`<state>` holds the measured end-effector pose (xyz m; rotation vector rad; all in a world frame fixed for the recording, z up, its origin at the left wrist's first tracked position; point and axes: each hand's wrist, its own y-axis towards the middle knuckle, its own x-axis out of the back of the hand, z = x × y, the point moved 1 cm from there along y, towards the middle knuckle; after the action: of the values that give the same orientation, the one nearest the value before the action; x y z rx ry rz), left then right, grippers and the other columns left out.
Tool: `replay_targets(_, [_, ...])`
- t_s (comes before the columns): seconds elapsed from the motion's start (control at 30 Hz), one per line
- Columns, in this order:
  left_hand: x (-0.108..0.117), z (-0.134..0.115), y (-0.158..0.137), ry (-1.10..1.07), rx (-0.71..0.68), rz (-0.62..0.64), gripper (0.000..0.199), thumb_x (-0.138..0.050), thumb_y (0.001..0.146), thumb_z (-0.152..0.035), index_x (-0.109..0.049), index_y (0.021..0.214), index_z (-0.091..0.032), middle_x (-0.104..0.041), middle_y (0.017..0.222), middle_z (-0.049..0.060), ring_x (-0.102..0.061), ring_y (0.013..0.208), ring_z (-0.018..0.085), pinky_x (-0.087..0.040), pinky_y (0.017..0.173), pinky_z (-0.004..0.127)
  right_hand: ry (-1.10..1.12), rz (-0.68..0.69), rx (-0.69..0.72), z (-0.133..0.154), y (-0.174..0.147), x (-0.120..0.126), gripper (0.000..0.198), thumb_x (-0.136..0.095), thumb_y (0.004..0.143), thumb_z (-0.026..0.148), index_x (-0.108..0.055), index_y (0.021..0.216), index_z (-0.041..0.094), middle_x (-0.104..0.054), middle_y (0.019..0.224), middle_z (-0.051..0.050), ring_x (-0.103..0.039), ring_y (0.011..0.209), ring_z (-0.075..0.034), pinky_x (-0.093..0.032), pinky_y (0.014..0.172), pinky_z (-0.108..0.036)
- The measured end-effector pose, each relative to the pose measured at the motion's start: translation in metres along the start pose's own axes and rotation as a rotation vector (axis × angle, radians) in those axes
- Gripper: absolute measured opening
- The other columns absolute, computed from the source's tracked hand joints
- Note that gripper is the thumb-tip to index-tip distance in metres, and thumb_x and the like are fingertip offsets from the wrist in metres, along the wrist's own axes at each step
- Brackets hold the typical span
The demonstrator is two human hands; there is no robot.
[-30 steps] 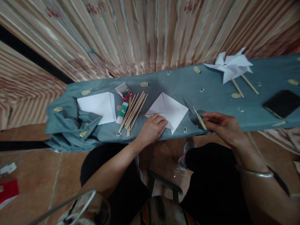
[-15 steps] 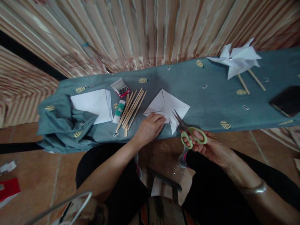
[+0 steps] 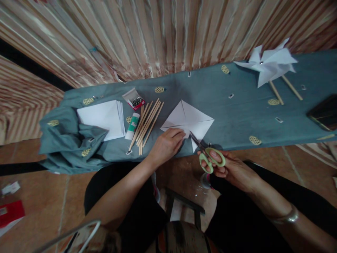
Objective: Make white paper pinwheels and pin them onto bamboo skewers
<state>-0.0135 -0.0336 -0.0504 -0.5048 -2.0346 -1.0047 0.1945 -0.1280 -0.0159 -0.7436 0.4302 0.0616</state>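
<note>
A white paper square [image 3: 196, 117] with slits running in from its corners lies near the table's front edge. My left hand [image 3: 168, 142] grips its near left part, thumb hidden. In my right hand [image 3: 229, 167] are scissors [image 3: 213, 158] with light green handles, fingers through the loops. Their blades meet the paper at its near slit, close to my left fingertips. Left of the paper lie several wooden sticks [image 3: 149, 123], a glue stick [image 3: 132, 125] and a small open red-and-white box [image 3: 136, 102] of metal pins.
A stack of white paper [image 3: 102, 117] lies at the left beside bunched cloth. Paper pinwheels [image 3: 276, 61] on sticks and a dark phone-like object [image 3: 323, 112] are at the right. A striped curtain [image 3: 168, 35] hangs behind the table.
The scissors have moved a little left and down, their blades now closer together at the near slit. My left hand stays on the paper. The view has shifted slightly.
</note>
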Motion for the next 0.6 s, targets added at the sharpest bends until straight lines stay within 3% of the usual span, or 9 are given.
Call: replay_targets(0.6, [-0.0017, -0.0038, 0.0029, -0.087, 0.052, 0.032, 0.021, -0.05, 0.099, -0.02, -0.068, 0.108, -0.013, -0.072, 0.107, 0.01, -0.069, 0.1, 0.018, -0.059, 0.09, 0.033, 0.004, -0.026, 0.032, 0.0032, 0.0038, -0.0055, 0.038, -0.085, 0.067, 0.052, -0.078, 0.083, 0.019, -0.071, 0.07, -0.006, -0.053, 0.052, -0.007, -0.03, 0.039, -0.014])
